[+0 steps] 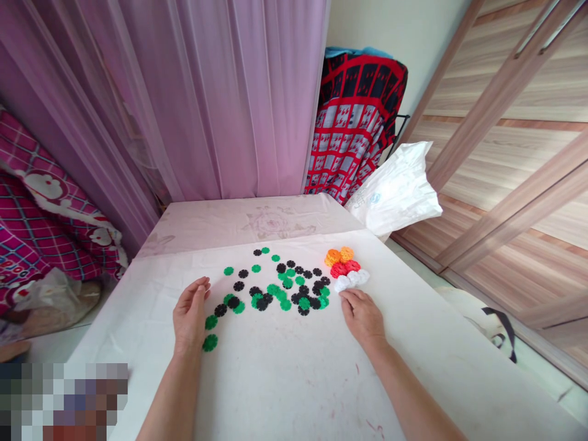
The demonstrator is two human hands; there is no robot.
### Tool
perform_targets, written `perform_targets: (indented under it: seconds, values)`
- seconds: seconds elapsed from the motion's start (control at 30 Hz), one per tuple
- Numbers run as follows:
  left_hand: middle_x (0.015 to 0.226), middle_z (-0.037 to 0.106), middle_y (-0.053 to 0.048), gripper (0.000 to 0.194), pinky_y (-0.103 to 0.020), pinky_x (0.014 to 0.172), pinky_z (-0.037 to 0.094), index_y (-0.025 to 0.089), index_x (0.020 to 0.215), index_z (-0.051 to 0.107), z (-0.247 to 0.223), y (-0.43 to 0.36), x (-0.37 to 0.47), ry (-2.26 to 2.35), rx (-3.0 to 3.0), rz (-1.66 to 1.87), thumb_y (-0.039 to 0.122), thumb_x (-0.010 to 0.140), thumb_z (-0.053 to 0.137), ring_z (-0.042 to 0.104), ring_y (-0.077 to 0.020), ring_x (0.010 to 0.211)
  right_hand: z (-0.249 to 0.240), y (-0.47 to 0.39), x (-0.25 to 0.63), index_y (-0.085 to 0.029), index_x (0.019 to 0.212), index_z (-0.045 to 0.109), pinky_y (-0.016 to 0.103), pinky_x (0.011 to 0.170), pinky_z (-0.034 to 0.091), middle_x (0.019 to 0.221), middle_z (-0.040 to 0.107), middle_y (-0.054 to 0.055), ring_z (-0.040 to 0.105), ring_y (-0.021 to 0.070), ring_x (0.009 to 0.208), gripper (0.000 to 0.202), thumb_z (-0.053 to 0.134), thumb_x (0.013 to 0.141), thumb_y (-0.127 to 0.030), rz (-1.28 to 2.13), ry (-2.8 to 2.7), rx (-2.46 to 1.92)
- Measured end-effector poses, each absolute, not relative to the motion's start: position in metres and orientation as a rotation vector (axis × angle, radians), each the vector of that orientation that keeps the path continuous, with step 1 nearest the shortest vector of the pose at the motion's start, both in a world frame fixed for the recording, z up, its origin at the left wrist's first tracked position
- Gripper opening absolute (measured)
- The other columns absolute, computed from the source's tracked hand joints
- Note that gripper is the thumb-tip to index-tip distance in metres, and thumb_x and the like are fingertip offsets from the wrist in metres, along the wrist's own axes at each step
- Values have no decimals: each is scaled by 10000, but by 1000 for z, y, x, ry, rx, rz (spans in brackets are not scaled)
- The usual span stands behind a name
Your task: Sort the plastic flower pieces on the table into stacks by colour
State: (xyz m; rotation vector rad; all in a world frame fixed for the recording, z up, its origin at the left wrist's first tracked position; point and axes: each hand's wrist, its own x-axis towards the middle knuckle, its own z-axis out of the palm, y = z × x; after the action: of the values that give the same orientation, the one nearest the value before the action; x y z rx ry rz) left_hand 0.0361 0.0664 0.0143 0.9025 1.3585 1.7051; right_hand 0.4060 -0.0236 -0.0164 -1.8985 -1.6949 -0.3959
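Green and black notched plastic discs, snowflake-like in shape, lie scattered and partly overlapping across the middle of the table. My left hand hovers beside the left end of this spread, near a green disc. Its fingers are loosely bent, with nothing visible in them. On the right side, small piles are sorted by colour: orange discs, red discs and white discs. My right hand is at the near edge of the white pile, fingers curled together; whatever they hold, if anything, is hidden.
A pale cloth covers the table. Beyond its right edge are a white plastic bag and a wooden wardrobe. A purple curtain hangs behind; red patterned fabric stands in the corner. The lower left corner is blurred out.
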Motion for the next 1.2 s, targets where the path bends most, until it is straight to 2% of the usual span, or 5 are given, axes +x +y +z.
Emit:
perform_targets:
  seconds: [0.27, 0.43, 0.6, 0.87, 1.2]
  values:
    - [1083, 704, -64, 298, -435, 1004, 476, 201, 931, 698, 12, 68, 36, 1364, 915, 1702, 435, 748, 677, 654, -195, 1005, -15, -30, 378, -193, 1033, 689, 321, 892, 504, 1046, 683, 85, 630, 189, 963, 294, 418, 939, -260, -337, -1742, -1627]
    - [1103, 702, -74, 335, -433, 1005, 474, 193, 954, 694, 10, 67, 35, 1394, 958, 1694, 454, 746, 665, 650, -207, 1024, -21, -10, 339, -106, 1336, 537, 485, 1104, 358, 1465, 437, 189, 355, 307, 1384, 504, 431, 941, -400, -246, -1806, -1738]
    - [1112, 703, -79, 351, -440, 1030, 448, 195, 981, 688, 8, 67, 36, 1462, 1012, 1642, 458, 756, 629, 634, -228, 1072, -16, 27, 311, -64, 1402, 483, 559, 1144, 212, 1500, 374, 239, 290, 381, 1412, 641, 471, 912, -478, -5, -1758, -2088]
    - [1102, 719, -61, 293, -397, 1017, 455, 217, 973, 679, 15, 71, 44, 1723, 1160, 1548, 407, 814, 524, 632, -228, 1094, 7, 62, 262, -145, 1442, 452, 419, 1173, 208, 1538, 360, 134, 294, 271, 1431, 579, 390, 960, -460, 213, -2157, -1730]
    - [1592, 200, -177, 1084, -612, 1162, 53, 137, 1512, 284, 4, 1, 68, 1999, 2084, 424, 776, 672, 527, 129, -396, 1472, 12, 106, 281, -137, 1480, 382, 544, 1126, 180, 1525, 349, 199, 289, 346, 1413, 580, 317, 987, -437, 155, -1737, -2242]
